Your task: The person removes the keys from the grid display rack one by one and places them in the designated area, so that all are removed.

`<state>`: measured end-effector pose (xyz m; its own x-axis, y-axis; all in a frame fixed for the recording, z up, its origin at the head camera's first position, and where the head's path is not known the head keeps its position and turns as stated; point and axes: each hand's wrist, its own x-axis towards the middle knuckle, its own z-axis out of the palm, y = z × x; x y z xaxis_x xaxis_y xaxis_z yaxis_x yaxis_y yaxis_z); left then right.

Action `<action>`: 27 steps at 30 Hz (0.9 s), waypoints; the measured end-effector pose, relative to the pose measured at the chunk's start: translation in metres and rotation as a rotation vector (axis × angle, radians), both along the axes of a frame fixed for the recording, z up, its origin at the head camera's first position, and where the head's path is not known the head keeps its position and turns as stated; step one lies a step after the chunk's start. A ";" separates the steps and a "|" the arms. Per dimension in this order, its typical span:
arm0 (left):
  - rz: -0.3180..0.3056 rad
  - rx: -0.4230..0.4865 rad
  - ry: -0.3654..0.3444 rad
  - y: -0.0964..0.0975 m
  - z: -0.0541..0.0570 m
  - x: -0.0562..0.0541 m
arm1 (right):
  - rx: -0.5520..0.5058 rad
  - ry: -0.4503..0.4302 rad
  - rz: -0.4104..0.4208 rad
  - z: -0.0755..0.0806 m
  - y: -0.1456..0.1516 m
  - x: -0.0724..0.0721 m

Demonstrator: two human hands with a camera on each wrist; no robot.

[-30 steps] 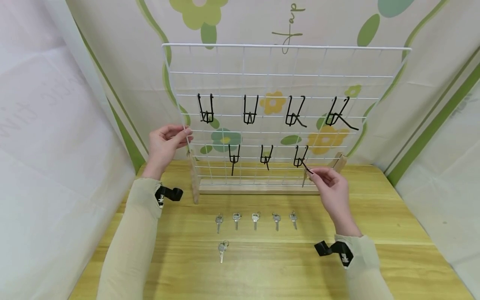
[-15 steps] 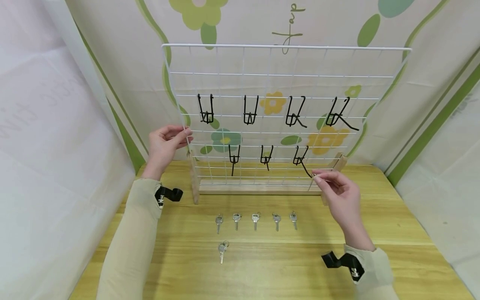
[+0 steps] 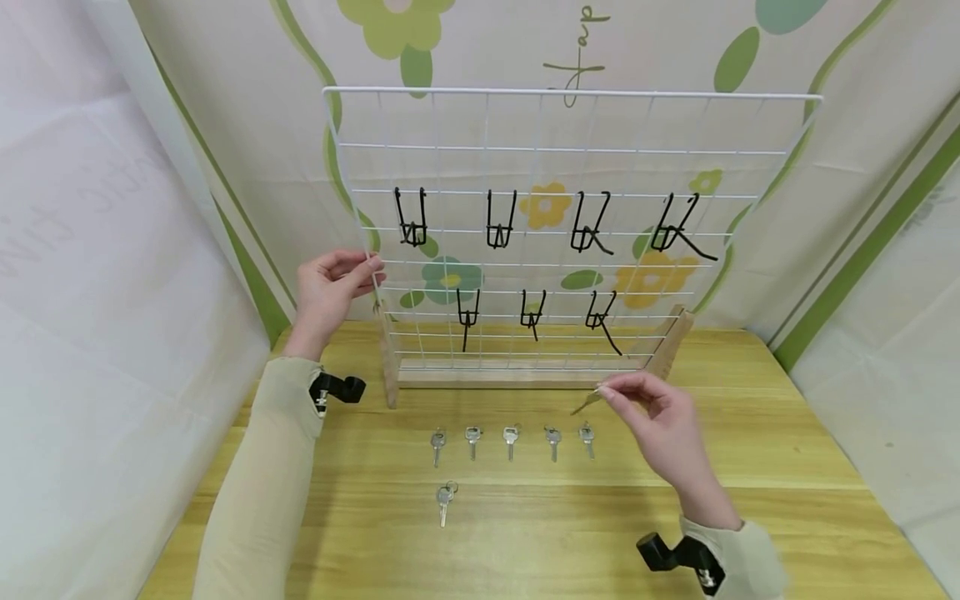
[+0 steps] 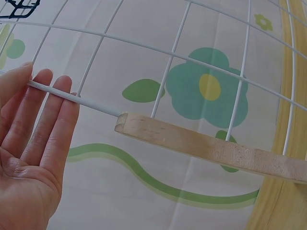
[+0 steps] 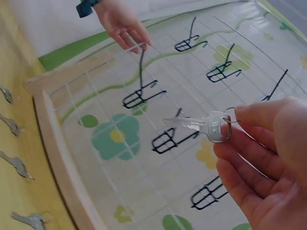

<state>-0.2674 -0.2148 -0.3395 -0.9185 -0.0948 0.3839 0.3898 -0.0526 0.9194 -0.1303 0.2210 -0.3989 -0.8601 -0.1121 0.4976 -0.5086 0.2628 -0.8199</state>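
My right hand [image 3: 660, 421] pinches a silver key [image 3: 587, 402] by its ring [image 5: 229, 128] between thumb and forefinger. The key hangs in the air in front of the rack's base, apart from every hook. In the right wrist view its blade points away from the fingers. At the left side, my left hand [image 3: 330, 292] holds the edge of the white wire grid rack [image 3: 573, 93], thumb on one side and fingers on the other. Black hooks stand in two rows on the grid; the lower right hook [image 3: 611, 340] bears nothing.
Several keys lie in a row on the wooden table [image 3: 540, 542], among them a middle key [image 3: 512, 442]. One more key [image 3: 444, 504] lies nearer the front. A wooden base [image 3: 517, 382] holds the grid up, with a flowered cloth [image 3: 465, 50] behind.
My right hand has drawn the key off the tip of the lower right hook, first to the right, then down and toward the front. The left hand has stayed on the grid's edge.
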 end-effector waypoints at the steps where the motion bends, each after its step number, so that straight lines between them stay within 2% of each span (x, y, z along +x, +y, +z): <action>1: -0.001 0.001 0.000 0.000 0.000 0.000 | 0.002 -0.013 0.025 -0.004 -0.003 0.000; 4: -0.001 -0.001 0.001 -0.001 0.000 0.000 | 0.028 -0.071 0.097 -0.017 -0.013 0.002; 7: 0.003 -0.002 0.001 -0.001 0.000 0.000 | 0.086 -0.176 0.167 -0.035 -0.024 0.002; 12: 0.003 -0.007 -0.001 -0.002 0.000 0.000 | 0.202 -0.361 0.353 -0.066 -0.043 0.000; 16: 0.004 -0.011 0.000 -0.002 0.000 0.000 | 0.255 -0.438 0.468 -0.088 -0.058 -0.002; 18: 0.005 -0.008 0.001 -0.002 0.000 0.001 | 0.262 -0.463 0.479 -0.099 -0.065 -0.002; 21: 0.006 -0.005 0.000 -0.001 0.001 0.002 | 0.265 -0.482 0.450 -0.111 -0.073 -0.001; 27: 0.010 -0.011 -0.009 -0.001 0.001 0.002 | 0.313 -0.462 0.373 -0.118 -0.084 0.003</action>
<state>-0.2655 -0.2158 -0.3389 -0.9208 -0.0994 0.3772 0.3823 -0.0388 0.9232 -0.1272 0.1372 -0.5173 -0.8529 -0.5219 -0.0170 -0.2261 0.3985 -0.8889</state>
